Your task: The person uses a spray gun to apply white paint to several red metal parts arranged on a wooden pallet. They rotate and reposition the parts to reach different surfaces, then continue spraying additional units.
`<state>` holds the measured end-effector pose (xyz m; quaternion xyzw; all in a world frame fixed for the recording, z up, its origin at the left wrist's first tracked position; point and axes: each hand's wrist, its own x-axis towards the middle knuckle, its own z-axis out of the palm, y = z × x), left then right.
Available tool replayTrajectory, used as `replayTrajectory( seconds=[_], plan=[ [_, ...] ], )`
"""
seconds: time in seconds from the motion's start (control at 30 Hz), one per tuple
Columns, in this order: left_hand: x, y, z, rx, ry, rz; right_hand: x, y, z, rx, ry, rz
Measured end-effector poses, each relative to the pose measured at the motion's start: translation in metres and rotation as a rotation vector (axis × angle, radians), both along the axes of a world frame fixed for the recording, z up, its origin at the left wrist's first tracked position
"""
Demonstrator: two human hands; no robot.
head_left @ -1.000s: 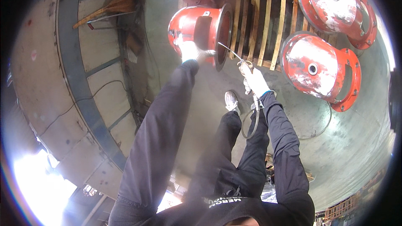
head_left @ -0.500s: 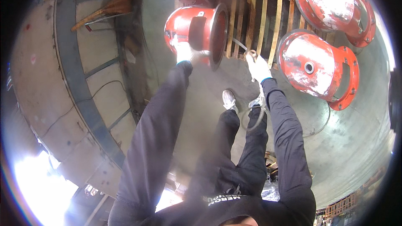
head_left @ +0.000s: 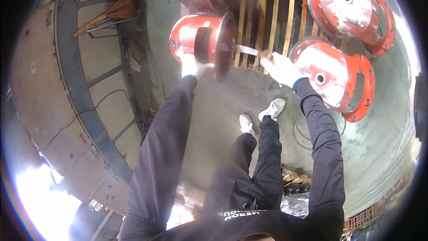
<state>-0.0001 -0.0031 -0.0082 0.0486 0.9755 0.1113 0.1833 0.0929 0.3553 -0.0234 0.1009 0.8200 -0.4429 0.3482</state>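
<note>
The red flanged housing [head_left: 203, 40] stands on the concrete floor [head_left: 223, 107] just beside the wooden pallet [head_left: 267, 0]; the gloved left hand [head_left: 192, 65] grips its flange rim; the gloved right hand [head_left: 278, 68], closed on a flat metal strip [head_left: 245, 50], holds it against the housing.

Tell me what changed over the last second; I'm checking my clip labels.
The right hand swung the thin metal strip from slanting to level against the red flanged housing. The left hand stayed on that housing; the other red housings did not move.
</note>
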Motion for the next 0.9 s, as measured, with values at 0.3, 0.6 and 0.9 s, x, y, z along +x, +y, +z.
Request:
replayTrajectory(
  seconds=[0.3,0.6,0.9],
  plan=[
    [0.003,0.009,0.014,0.171,-0.152,0.127,0.032,0.025,-0.017,-0.353,-0.298,-0.162],
    [0.002,-0.018,-0.019,0.117,-0.118,0.065,0.095,0.017,-0.075,-0.183,-0.313,-0.163],
    [0.002,-0.001,0.013,0.236,-0.270,0.121,0.113,-0.008,-0.070,0.034,-0.122,0.020]
  ],
)
